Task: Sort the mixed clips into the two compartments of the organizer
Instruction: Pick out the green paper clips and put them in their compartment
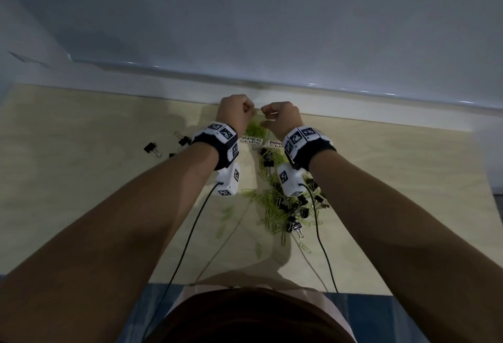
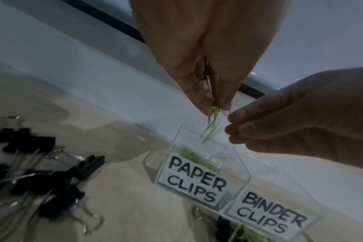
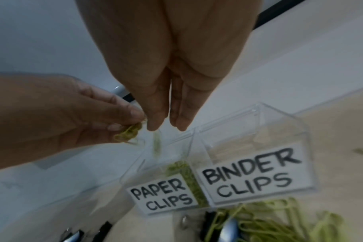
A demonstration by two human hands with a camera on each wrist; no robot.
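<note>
A clear two-compartment organizer [image 2: 241, 168] stands at the table's far edge, labelled PAPER CLIPS [image 3: 162, 196] and BINDER CLIPS [image 3: 249, 173]. Green paper clips [image 1: 255, 130] lie in the left compartment; the binder compartment [image 3: 257, 140] looks bare. My left hand [image 2: 214, 109] hovers above the paper-clip side and pinches a small bunch of green paper clips [image 3: 129, 132]. My right hand [image 3: 167, 128] is right beside it, thumb and fingertips slightly apart with nothing between them. One blurred green clip [image 3: 157, 144] hangs in the air below, over the paper-clip compartment.
A mixed pile of green paper clips and black binder clips [image 1: 288, 206] spreads in front of the organizer. Several black binder clips [image 1: 152, 148] lie apart at the left. Wrist-camera cables [image 1: 187, 236] trail back over the table. A white ledge [image 1: 353, 108] borders the far side.
</note>
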